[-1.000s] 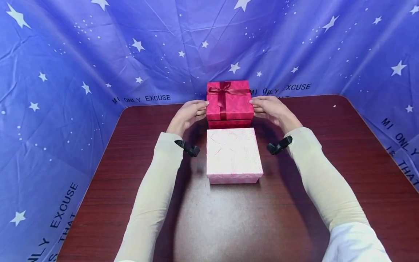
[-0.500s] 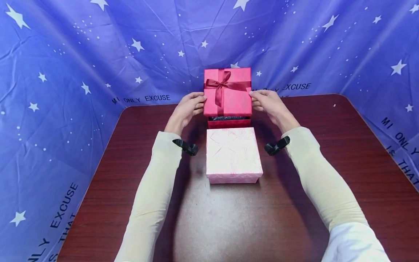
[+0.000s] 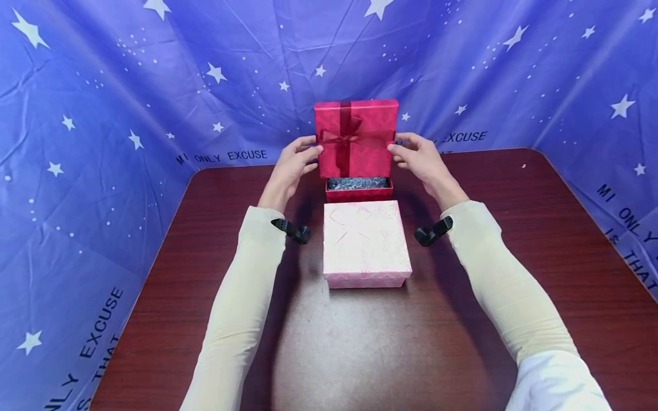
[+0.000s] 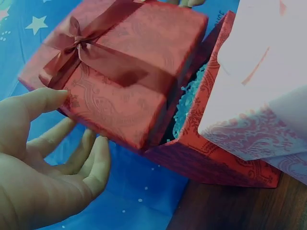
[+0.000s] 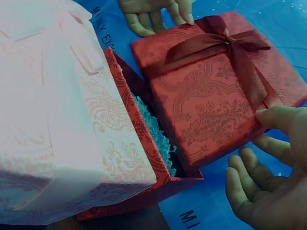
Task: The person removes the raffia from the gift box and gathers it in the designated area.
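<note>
A red gift box lid [image 3: 370, 123] with a dark red ribbon bow stands tipped up, its top facing me, above the back of the red box base [image 3: 358, 194]. My left hand [image 3: 294, 165] pinches the lid's left edge, thumb on top and fingers beneath. At the opposite edge my right hand [image 3: 420, 162] holds it the same way. Blue-green shredded paper [image 4: 188, 103] shows inside the base in the left wrist view. Closer to me sits a pale pink gift box [image 3: 366, 242] with its lid on, covering part of the red base in both wrist views.
Both boxes stand on a dark reddish wooden table [image 3: 216, 240]. Behind and along the sides hangs a blue curtain [image 3: 288, 51] with white stars and lettering, close to the raised lid. A tiny white scrap [image 3: 524, 166] lies at the back right.
The red lid has come up off its base and tilted back until its top faces me, baring the shredded paper. Both hands rose slightly with it; the pink box stayed put.
</note>
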